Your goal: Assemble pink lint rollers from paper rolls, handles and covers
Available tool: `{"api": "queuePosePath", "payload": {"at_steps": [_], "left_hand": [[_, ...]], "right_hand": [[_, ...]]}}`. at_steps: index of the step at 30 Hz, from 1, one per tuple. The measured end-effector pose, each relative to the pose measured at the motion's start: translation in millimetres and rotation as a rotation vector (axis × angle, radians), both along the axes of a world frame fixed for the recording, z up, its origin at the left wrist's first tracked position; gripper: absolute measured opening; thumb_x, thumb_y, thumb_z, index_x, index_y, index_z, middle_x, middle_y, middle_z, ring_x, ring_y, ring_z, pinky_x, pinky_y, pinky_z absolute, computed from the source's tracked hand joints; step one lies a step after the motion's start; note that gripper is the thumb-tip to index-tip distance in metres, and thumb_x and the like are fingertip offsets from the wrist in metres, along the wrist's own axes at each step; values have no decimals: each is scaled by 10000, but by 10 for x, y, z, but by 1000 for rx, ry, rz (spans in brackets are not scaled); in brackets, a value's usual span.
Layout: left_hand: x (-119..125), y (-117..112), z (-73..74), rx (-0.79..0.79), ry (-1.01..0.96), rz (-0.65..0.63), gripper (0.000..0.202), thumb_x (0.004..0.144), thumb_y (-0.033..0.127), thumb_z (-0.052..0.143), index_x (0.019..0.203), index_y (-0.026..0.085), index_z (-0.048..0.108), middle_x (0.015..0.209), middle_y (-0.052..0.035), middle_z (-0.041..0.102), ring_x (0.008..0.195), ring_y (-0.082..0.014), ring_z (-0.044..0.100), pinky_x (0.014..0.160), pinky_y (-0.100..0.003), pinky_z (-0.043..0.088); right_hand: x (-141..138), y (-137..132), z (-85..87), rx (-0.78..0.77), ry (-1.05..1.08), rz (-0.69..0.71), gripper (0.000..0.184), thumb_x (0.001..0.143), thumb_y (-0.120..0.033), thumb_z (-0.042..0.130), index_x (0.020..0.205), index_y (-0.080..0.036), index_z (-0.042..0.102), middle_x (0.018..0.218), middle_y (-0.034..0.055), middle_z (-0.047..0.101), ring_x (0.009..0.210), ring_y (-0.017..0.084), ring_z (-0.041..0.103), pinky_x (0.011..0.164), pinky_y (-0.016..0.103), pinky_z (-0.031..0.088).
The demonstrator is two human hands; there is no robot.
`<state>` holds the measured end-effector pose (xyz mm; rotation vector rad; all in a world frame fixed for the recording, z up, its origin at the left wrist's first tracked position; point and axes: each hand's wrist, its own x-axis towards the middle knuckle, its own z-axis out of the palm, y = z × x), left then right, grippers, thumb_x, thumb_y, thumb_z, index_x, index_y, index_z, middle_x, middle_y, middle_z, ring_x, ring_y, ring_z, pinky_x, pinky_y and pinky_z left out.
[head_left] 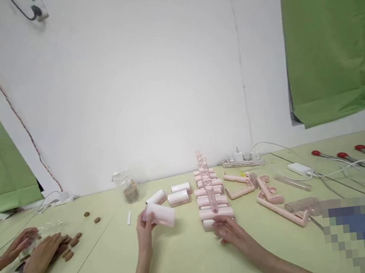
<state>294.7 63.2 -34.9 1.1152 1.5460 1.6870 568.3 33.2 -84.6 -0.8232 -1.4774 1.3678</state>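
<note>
My left hand (pixel 144 224) is closed around a white roll (pixel 162 215), tilted above the table, which looks like a lint roller refill. Behind it lie a few more white rolls (pixel 178 198). My right hand (pixel 229 231) has its fingers loosely spread at the near end of a row of pink and white cylinders (pixel 212 200); I see nothing held in it. Along the top of that row rest translucent pink handles with heart-shaped ends (pixel 211 197). Pink bent roller arms (pixel 280 210) lie to the right.
At left, a co-worker's hands (pixel 41 253) handle small brown pieces (pixel 68 254). A clear bag (pixel 130 190) stands near the wall. A power strip (pixel 243 163), cables, a white adapter (pixel 299 169) and red-handled tools (pixel 342 155) occupy the right back. A white strip (pixel 129 218) lies on the table.
</note>
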Motion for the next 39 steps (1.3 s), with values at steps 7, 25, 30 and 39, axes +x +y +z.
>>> {"api": "queuePosePath", "payload": {"at_steps": [7,25,30,39], "left_hand": [[1024,-46,-46,-151,-44,-472,481,606,547,555,883,158,494,571,17,511,449,-142,524,353,-237,422],[1123,-92,35,-225,197,-541,430,622,587,543,568,169,461,420,53,400,343,-101,426,285,-171,230],[991,-2,33,-171,59,-413,432,622,593,523,611,165,464,417,72,355,329,-77,373,290,-167,240],[410,-71,-189,-31,-145,-314,591,602,530,589,1046,191,396,752,-10,536,690,-177,564,573,-286,475]], "right_hand": [[-93,-205,216,-544,557,220,446,789,-480,457,1170,-249,434,1010,73,594,857,188,563,723,355,453],[-175,-294,107,-1027,797,466,458,753,-523,471,929,-108,556,768,78,611,677,155,567,678,284,481],[-125,-243,39,-1115,815,461,395,745,-482,514,918,-130,562,796,71,587,710,151,565,568,216,464],[50,-165,54,-1033,757,581,428,770,-536,436,979,-179,547,662,6,527,391,39,400,302,112,213]]}}
